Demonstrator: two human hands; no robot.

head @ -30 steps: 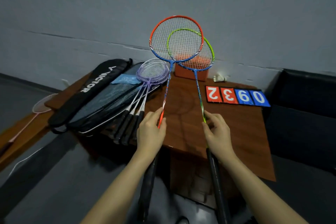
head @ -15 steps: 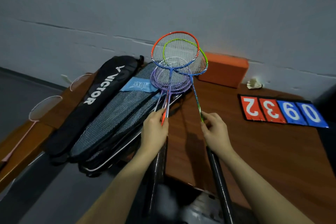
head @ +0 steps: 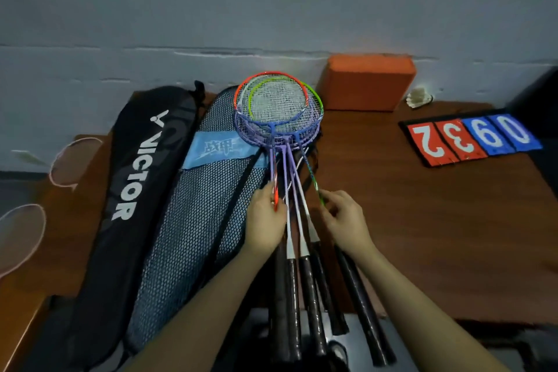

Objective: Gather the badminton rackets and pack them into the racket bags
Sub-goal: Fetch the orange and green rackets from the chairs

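Observation:
My left hand (head: 265, 219) grips the shaft of the orange-framed racket (head: 262, 77). My right hand (head: 344, 220) pinches the shaft of the green-framed racket (head: 316, 97). Both rackets lie on top of the purple rackets (head: 294, 178) on the wooden table (head: 422, 220), their heads stacked together. Several black handles stick out over the table's near edge. A grey mesh racket bag (head: 187, 235) with a blue label lies just left of the stack. Further left lies a black VICTOR racket bag (head: 133, 184).
An orange block (head: 367, 81) stands against the wall behind the racket heads. A shuttlecock (head: 418, 97) lies to its right. A red and blue score flipper (head: 471, 139) lies at the right. Two pale pink rackets (head: 21, 235) rest on a bench at the far left.
Both hands lowered the orange and green rackets from upright down onto the purple rackets. The view tilted down and closer to the table.

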